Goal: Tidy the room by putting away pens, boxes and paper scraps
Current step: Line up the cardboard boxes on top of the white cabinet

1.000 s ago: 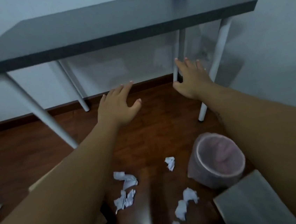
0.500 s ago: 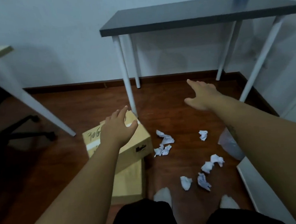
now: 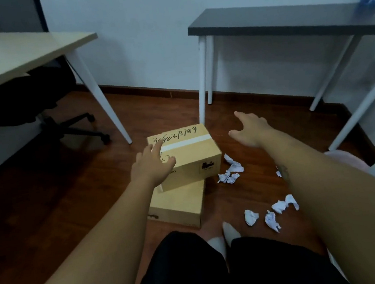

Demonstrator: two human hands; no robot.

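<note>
Panned off dark table [image 3: 285, 20] down to floor; now over top box [image 3: 192, 155], stacked askew on lower box [image 3: 179, 203]. Reaching with left hand [image 3: 152, 166], fingers spread over near-left corner, contact unclear; right hand [image 3: 249, 130] splayed wide, empty, beside far-right edge. Probably box pickup starting; paper scraps [image 3: 230, 172] not yet picked up.

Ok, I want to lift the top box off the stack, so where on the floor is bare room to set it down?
The wood floor left of the stacked boxes, toward the light desk's leg and chair base, is bare. So is the strip under the dark table. Right of the boxes is crowded: paper scraps lie scattered there.
</note>
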